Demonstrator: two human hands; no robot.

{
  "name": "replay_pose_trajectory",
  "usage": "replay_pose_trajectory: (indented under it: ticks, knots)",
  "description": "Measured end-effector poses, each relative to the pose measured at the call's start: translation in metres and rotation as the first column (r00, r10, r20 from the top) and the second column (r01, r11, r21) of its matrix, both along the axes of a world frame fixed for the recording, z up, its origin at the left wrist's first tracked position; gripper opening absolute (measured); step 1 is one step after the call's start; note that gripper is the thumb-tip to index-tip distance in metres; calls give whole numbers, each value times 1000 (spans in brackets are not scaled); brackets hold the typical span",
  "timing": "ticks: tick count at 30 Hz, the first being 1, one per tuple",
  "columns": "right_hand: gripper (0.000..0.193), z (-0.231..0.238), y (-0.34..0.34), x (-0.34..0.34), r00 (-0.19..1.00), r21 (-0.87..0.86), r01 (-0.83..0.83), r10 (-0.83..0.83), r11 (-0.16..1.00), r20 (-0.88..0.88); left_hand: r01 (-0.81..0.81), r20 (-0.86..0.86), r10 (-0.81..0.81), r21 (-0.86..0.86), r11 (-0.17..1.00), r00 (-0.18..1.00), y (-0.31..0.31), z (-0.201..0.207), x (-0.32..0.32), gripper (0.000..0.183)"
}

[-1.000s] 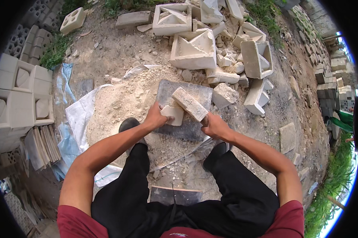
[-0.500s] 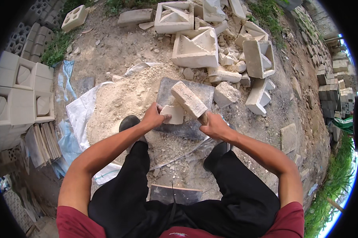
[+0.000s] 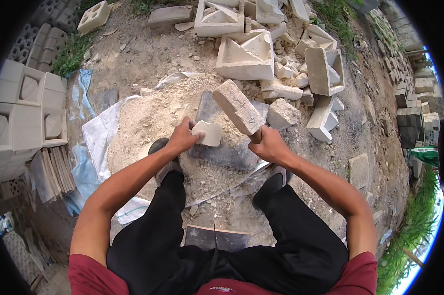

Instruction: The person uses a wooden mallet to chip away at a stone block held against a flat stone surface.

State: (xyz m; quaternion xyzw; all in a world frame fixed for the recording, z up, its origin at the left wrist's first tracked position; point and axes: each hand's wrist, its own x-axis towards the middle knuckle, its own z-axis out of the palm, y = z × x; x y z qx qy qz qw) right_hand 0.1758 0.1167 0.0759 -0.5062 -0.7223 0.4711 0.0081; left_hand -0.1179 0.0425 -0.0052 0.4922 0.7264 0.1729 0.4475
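Note:
My left hand [image 3: 184, 135] pinches a flat, pale piece of broken block [image 3: 211, 134] by its left edge, holding it over a dark flat slab [image 3: 222, 156]. The handle of a blocky, pale mallet [image 3: 237, 107] is gripped in my right hand [image 3: 271, 146]. Its dusty head points up and to the left, above the slab and just to the right of the piece. A gap shows between mallet head and piece. Most of the handle is hidden by my right fingers.
Crushed pale rubble [image 3: 143, 128] lies on a white sheet [image 3: 101, 132] left of the slab. Broken hollow blocks [image 3: 246, 59] are heaped beyond it. A single chunk [image 3: 283, 114] sits at the slab's right. Stacked blocks [image 3: 27, 113] and leaning boards [image 3: 52, 174] stand at the left.
The mallet head has risen away from the slab and looks larger. My left hand has shifted slightly left and away from me with the piece. Both hands keep their holds.

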Motion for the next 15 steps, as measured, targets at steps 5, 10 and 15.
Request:
replay_pose_trajectory:
  ticks: [5,10,15]
  knots:
    - [44,-40,-2,16,991,74,-80,71,994,113,33,-9,-33,8,999,999,5,5,4,43]
    - [48,-8,20,-4,967,-152,-102,134,983,217,13,15,-14,34,999,1000,3,6,4,41]
    - [46,-24,-1,-2,986,84,-114,102,990,135,1,0,-1,61,998,1000,12,11,4,37]
